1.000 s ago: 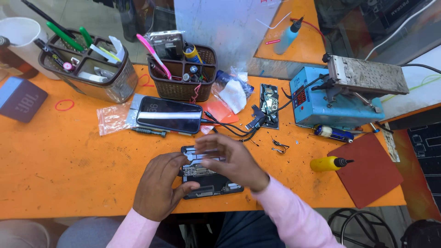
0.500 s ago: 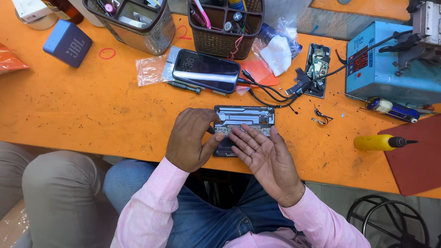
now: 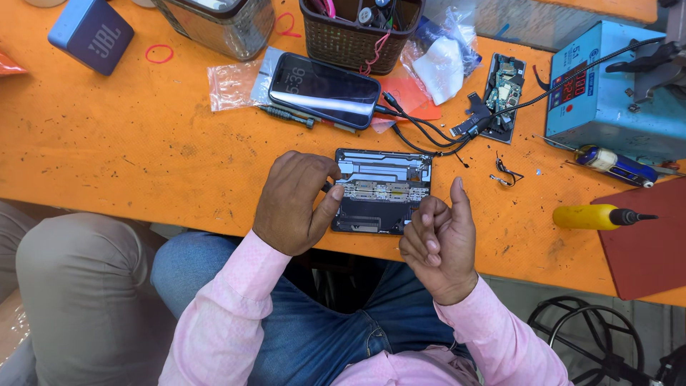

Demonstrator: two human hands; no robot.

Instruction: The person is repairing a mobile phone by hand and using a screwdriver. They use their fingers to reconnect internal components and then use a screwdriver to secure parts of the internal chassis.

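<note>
Opened dark device [image 3: 382,191] lying at the centre of the frame on the orange table [image 3: 128,164], between two hands.

The left hand [image 3: 294,204] is resting at the device's left edge, fingers curled and thumb touching the frame — pinching something small that I cannot make out. The right hand [image 3: 437,239] is hovering just off the lower right corner, loosely curled with the forefinger up, holding nothing. At the top centre a brown woven basket [image 3: 357,39] is holding tools and small parts; a metal tin [image 3: 214,25] is standing to its left, contents hidden. A clear plastic bag [image 3: 232,84] is lying under the black phone [image 3: 325,89] — above the device. A blue box speaker [image 3: 91,34] is sitting upper left, a blue bench unit [image 3: 607,100] with red digits upper right, a yellow-handled screwdriver [image 3: 597,216] at the right.
</note>
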